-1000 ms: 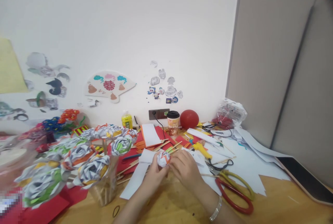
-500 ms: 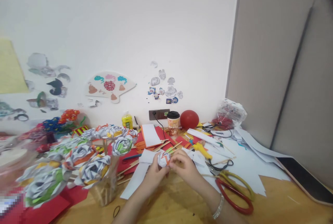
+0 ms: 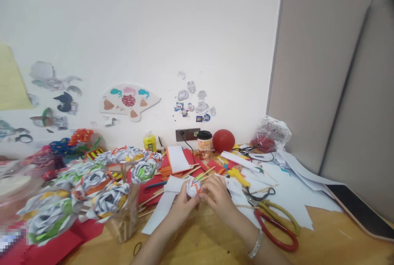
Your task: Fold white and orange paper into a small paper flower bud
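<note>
A small white and orange paper flower (image 3: 193,188) is held near the middle of the wooden table (image 3: 209,240). My left hand (image 3: 184,203) is closed round its left and lower side. With bent fingers, my right hand (image 3: 216,193) pinches at the flower's right edge. White paper strips (image 3: 163,207) lie beneath and left of my hands. Thin wooden sticks (image 3: 205,176) are just behind the flower. Larger paper flowers (image 3: 111,200) in white, yellow and green stand in a clear cup (image 3: 123,228) to the left.
Red-handled scissors (image 3: 277,236) and a yellow glue gun (image 3: 239,177) lie on the right. Behind are a paper coffee cup (image 3: 204,146), a red balloon (image 3: 223,140) and a yellow glue bottle (image 3: 150,141). White sheets (image 3: 289,195) and a phone-like dark slab (image 3: 363,211) lie far right.
My right hand's fingers have closed in nearer to the flower, and the right wrist has shifted slightly left. My left hand keeps its hold. The view has moved a little.
</note>
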{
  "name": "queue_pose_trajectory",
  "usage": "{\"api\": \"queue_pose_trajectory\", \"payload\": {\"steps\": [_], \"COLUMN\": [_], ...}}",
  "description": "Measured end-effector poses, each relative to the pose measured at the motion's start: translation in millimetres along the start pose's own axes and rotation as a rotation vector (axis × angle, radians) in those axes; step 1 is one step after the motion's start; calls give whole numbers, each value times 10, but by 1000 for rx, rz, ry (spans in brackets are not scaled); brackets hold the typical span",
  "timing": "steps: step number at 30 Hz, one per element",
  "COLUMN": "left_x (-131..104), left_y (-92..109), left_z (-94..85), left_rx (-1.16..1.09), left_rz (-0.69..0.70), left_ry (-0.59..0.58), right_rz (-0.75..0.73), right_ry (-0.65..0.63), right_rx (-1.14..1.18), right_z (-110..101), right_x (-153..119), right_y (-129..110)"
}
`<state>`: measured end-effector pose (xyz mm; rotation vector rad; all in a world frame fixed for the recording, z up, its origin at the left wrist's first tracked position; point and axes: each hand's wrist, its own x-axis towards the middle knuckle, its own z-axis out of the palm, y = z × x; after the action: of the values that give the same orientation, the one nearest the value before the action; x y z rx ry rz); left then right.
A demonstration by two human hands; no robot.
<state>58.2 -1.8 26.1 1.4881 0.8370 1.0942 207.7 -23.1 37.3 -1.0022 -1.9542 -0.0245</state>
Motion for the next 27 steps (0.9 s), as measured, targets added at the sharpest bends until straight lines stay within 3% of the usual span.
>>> {"api": "queue_pose_trajectory", "payload": {"steps": [11, 21, 27], "left_x": [13, -13, 23], "left_y": [-28, 100, 58], "left_z": [-16, 4, -56], "left_rx": [7, 17, -139], "left_rz": [-16, -23, 23], "left_ry": [-10, 12, -69], "right_rz": [-12, 46, 84], "right_ry": [10, 65, 206], "right_rx": [-12, 162, 304], "right_z": [40, 21, -69], "right_x": [-14, -12, -5], "right_y": [3, -30, -56]}}
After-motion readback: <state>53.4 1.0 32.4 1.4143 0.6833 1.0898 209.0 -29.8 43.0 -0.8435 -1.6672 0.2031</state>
